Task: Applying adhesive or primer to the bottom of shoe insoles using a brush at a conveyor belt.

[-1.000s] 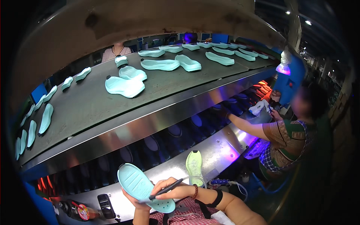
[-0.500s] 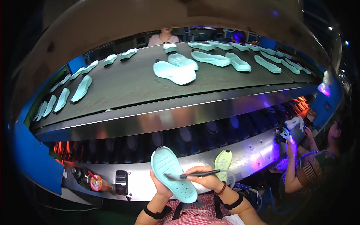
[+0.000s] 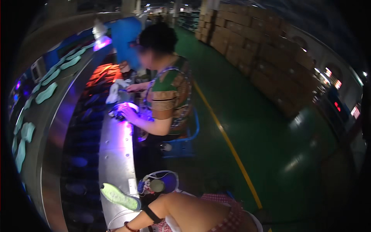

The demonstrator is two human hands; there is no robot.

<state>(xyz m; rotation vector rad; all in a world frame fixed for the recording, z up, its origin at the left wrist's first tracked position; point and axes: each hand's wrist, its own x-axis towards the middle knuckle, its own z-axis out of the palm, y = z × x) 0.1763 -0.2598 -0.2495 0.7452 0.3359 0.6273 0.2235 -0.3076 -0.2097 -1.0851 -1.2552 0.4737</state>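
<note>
Head view: the right hand [image 3: 119, 229] is almost wholly cut off by the lower edge of the view. Only a sliver shows beyond the bracelet [image 3: 131, 227], so I cannot tell whether its fingers are apart, together or clamped on something. The left hand is out of sight.

The green sole [image 3: 120, 196] lies on the near part of the metal ledge [image 3: 116, 154]. It sits just beyond the right hand, farther along the ledge. Its long axis slants across: the dark-tipped end points to the ledge's left edge, the other end comes to the right edge, near the black strap [image 3: 152, 214] on the right forearm. Of the two arms, only the right shows, close to the sole; whether they touch is unclear. A thin tube [image 3: 119, 215] runs between sole and wrist.

Past the ledge's right edge lies a clutter of looped tubing [image 3: 170, 172]. Along the ledge's left side runs a dark rack [image 3: 79, 162], then the belt [image 3: 48, 116] with mint soles [image 3: 47, 92]. At the ledge's far end a co-worker [image 3: 170, 89] has one hand on a blurred, violet-lit thing, near a white shoe [image 3: 112, 94].
</note>
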